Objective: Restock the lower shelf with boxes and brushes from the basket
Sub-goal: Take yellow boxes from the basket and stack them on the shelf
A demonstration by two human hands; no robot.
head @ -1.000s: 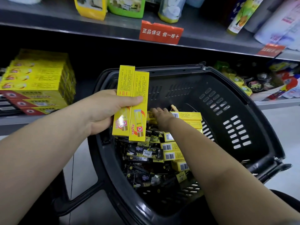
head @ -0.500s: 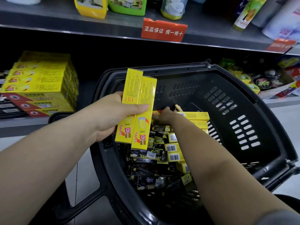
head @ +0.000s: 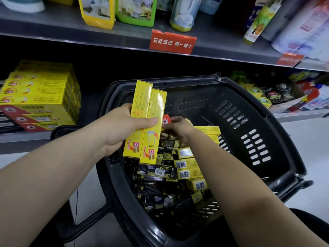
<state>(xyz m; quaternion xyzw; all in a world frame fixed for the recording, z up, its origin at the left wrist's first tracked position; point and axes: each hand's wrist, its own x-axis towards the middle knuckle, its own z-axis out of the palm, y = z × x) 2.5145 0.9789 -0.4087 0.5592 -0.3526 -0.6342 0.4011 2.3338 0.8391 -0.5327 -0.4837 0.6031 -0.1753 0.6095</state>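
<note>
Yellow boxes — two long ones — stand upright in the left hand, its grip curled round them, thumb across the front, above the black basket. Inside the basket, the right hand has its grip pinching a red-ended box over barcoded cartons and black brush packs. A matching stack sits on the lower shelf — at left.

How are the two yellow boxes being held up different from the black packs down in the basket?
The yellow boxes are bright yellow; the black packs are dark with little yellow marks. The yellow boxes stand almost upright, side by side, held by the left hand; the black packs lie jumbled in the basket. Both are long and narrow.
</note>
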